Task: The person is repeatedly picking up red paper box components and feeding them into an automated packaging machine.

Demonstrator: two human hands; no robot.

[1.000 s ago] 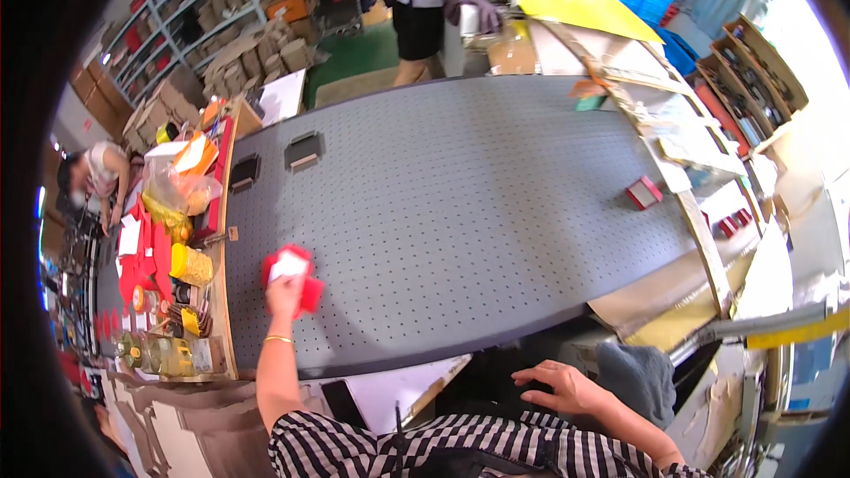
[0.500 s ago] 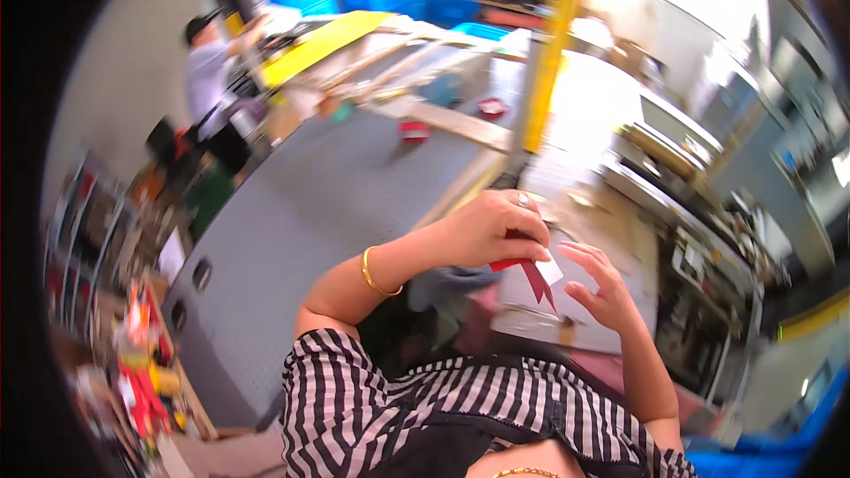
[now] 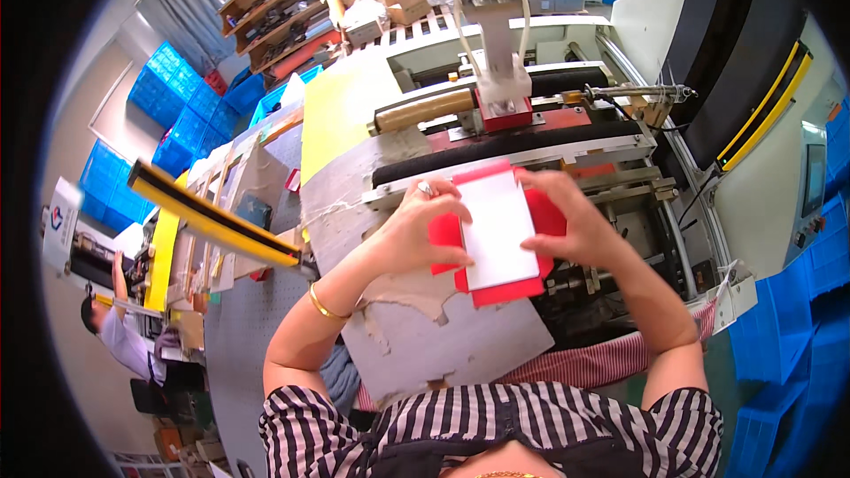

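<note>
A red sheet with side flaps (image 3: 509,293) carries a white rectangular board (image 3: 498,232) on its middle and hangs tilted in front of me. My left hand (image 3: 421,228) grips it at the left side, thumb and fingers closed on that edge. On the opposite side my right hand (image 3: 571,223) pinches the edge, its fingers curled by the upper right corner. Just beyond my hands stands a machine with black rollers (image 3: 513,157). A red box-shaped piece (image 3: 506,113) sits under its vertical metal head (image 3: 503,44).
A worn grey board (image 3: 452,354) lies below my hands. At left, a yellow-and-black post (image 3: 217,214) crosses over the grey table (image 3: 243,336). A co-worker (image 3: 124,336) is at the far left. Blue crates (image 3: 775,319) stand at right, near a control panel (image 3: 807,186).
The view has swung right to the machine. The red and white piece, earlier in my left hand alone, now lies spread between both hands; my right hand has closed on it.
</note>
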